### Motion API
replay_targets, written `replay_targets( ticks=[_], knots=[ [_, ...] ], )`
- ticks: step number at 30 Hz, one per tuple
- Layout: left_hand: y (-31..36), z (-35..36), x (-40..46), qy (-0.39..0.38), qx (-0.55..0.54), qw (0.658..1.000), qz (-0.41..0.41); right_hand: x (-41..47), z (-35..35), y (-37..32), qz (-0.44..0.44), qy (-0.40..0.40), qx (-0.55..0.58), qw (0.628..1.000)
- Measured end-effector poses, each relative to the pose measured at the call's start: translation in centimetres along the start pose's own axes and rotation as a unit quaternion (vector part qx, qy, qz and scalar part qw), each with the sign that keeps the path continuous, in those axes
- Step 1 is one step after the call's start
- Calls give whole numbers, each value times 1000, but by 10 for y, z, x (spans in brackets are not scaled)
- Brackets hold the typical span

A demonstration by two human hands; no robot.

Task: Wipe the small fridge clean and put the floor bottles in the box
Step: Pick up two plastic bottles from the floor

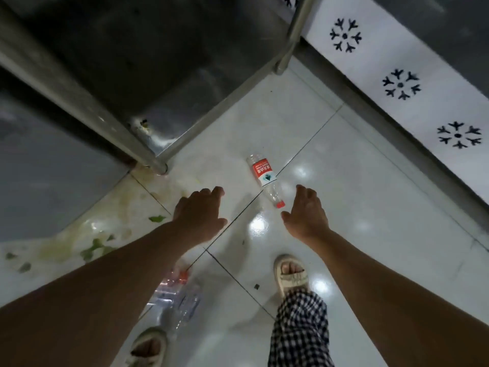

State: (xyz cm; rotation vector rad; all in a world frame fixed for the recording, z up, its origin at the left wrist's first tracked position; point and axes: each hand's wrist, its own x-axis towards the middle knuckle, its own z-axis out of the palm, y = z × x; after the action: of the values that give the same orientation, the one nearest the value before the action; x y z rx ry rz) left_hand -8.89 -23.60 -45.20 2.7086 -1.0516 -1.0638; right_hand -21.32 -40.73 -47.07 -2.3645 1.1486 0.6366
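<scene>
while both arms reach down toward the tiled floor (330, 234), the step in hand looks like the bottle pickup, not the fridge wiping. neither fridge nor box can be made out for certain in this view.

- water bottle (264, 178): clear plastic, red label, red cap; lies on its side on the floor between the two hands, cap end toward the person, across a tile joint.
- right hand (307, 213): fingers loosely spread, holding nothing, just beside the cap end, apart from it.
- left hand (198, 211): fingers relaxed and slightly curled, holding nothing, near the bottle but further off.
- second clear bottles (176, 290): blurred cluster with a red cap, lying on the floor under the left forearm, near the sandalled feet.
- steel table leg (156, 165) stands just beyond the left hand; yellowish stains and green scraps (98, 247) on the floor to the left.

next move, as i judge it: right hand closes around the bottle's neck or body, lifts it, then the box must be found. the light empty bottle may roll when touched.
</scene>
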Motion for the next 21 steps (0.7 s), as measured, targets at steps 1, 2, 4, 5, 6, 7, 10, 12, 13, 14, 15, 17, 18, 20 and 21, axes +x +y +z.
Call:
replay_targets(
  ticks=[1, 2, 4, 5, 6, 7, 10, 12, 13, 14, 15, 17, 18, 20, 21],
  knots=[
    [3, 4, 11, 2, -16, 1000, -24, 20, 1, 1, -18, -8, -7, 1000],
    [6, 9, 22, 2, -38, 998, -51, 39, 3, 4, -36, -17, -11, 999],
    [16, 24, 40, -9, -83, 991, -104, 69, 8, 12, -69, -36, -25, 997],
    [21, 33, 48, -12, -101, 987, -126, 84, 11, 18, -88, -42, -39, 994],
    [26, 41, 56, -13, -114, 983, -145, 98, 15, 24, -106, -45, -55, 992],
    [31, 51, 64, -13, -125, 979, -160, 111, 20, 30, -120, -47, -68, 989],
    [39, 83, 85, -9, -130, 974, -185, 150, 39, 45, -141, -54, -81, 985],
    [37, 104, 97, -3, -126, 972, -197, 172, 56, 52, -145, -61, -85, 984],
    [35, 115, 103, 2, -122, 972, -201, 183, 66, 54, -149, -62, -89, 983],
    [31, 125, 110, 8, -119, 972, -204, 193, 76, 56, -154, -61, -94, 982],
    [27, 135, 116, 15, -118, 971, -206, 205, 86, 57, -157, -57, -100, 981],
    [20, 157, 127, 32, -122, 969, -212, 226, 106, 57, -162, -47, -106, 980],
    [15, 168, 133, 40, -123, 968, -214, 236, 116, 57, -164, -42, -106, 980],
    [7, 191, 143, 56, -128, 966, -217, 252, 135, 57, -166, -28, -106, 980],
    [3, 202, 147, 66, -134, 964, -219, 259, 144, 57, -166, -18, -108, 980]
  ],
)
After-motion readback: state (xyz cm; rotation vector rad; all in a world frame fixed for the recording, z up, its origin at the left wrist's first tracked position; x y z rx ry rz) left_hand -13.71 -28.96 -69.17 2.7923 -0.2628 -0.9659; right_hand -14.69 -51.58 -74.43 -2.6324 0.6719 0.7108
